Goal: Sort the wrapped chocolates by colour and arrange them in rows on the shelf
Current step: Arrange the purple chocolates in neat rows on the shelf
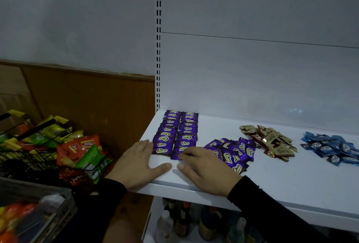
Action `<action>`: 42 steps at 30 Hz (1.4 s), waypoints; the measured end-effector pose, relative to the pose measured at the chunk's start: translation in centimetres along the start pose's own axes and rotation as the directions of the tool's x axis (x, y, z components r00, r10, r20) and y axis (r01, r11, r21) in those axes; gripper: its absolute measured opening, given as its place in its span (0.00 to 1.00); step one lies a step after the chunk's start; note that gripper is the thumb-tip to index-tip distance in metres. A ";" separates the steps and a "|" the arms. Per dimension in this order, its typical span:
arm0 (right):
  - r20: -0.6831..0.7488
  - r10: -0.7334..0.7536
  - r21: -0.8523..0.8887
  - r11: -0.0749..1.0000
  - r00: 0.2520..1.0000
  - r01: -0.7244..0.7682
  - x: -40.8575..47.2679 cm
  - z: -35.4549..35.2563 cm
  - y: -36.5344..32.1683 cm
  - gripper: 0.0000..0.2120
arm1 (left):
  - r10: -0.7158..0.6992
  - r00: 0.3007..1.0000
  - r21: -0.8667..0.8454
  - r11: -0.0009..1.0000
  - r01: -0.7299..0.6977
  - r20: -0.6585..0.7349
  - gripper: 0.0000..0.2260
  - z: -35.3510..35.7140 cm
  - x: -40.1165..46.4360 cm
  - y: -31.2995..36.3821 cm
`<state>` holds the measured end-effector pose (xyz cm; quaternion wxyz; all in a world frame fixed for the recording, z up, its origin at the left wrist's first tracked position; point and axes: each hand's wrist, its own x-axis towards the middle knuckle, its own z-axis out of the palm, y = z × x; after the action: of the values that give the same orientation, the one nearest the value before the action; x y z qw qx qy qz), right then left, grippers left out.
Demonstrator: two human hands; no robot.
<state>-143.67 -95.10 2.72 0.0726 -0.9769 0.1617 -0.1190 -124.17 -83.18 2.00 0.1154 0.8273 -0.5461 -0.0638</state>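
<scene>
Two rows of purple wrapped chocolates (177, 132) run from the back panel toward the front at the left end of the white shelf (272, 180). My left hand (140, 162) lies flat on the shelf, its fingertips against the nearest chocolate of the left row. My right hand (206, 167) rests flat with its fingers on the front purple chocolate (175, 156) of the right row. A loose heap of purple chocolates (233, 152) lies just right of that hand. Further right sit a gold heap (270, 141) and a blue heap (332, 148).
A black wire basket (29, 145) full of snack bags stands left of the shelf. Another crate (64, 205) with coloured packs is at the lower left. Bottles (206, 221) stand on the shelf below. The slotted upright (158, 48) marks the shelf's left edge.
</scene>
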 end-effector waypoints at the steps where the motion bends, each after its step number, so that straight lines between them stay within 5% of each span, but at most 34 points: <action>1: -0.003 0.003 0.000 1.000 1.000 -0.003 0.1 0.0 0.0 0.39 | 0.000 1.000 -0.002 1.000 0.000 0.001 0.63 0.0 0.0 0.1; 5: -0.005 0.007 0.004 1.000 1.000 -0.007 0.0 0.1 0.1 0.39 | -0.002 1.000 0.010 1.000 0.002 0.007 0.49 -0.1 -0.1 0.4; 10: -0.059 0.040 0.042 0.998 0.997 -0.037 -0.2 -0.3 0.2 0.35 | 0.004 1.000 -0.019 1.000 -0.004 -0.005 0.55 0.0 0.1 0.1; 15: -0.140 0.123 0.075 0.991 0.983 -0.113 -0.9 -1.8 1.5 0.37 | 0.056 0.997 -0.110 0.992 -0.062 -0.055 0.48 -0.7 0.0 0.6; 21: -0.229 0.287 0.088 0.958 0.930 -0.274 -2.3 -3.6 4.8 0.20 | 0.148 0.979 -0.154 0.973 -0.170 -0.141 0.33 -1.8 0.9 4.0; 30: -0.158 0.364 0.064 0.931 0.918 -0.358 -5.6 -4.7 9.1 0.23 | 0.439 0.897 -0.019 0.898 -0.439 0.048 0.33 -1.2 4.3 12.9; 34: -0.154 0.369 0.106 0.929 0.917 -0.356 -6.8 -4.9 10.0 0.21 | 0.389 0.908 -0.021 0.920 -0.391 0.155 0.38 0.2 6.1 15.9; 37: -0.106 0.363 0.127 0.928 0.926 -0.349 -7.9 -5.1 10.9 0.21 | 0.346 0.910 -0.086 0.938 -0.335 0.230 0.40 1.9 6.4 17.2; 42: -0.109 0.365 0.137 0.927 0.925 -0.350 -9.5 -5.3 12.2 0.17 | 0.449 0.892 -0.346 0.846 -0.406 0.051 0.24 4.4 6.5 19.1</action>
<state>-157.38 -103.91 3.68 0.1382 -0.9151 0.3345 -0.1776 -139.61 -96.85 2.84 0.2261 0.6480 -0.7048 -0.1796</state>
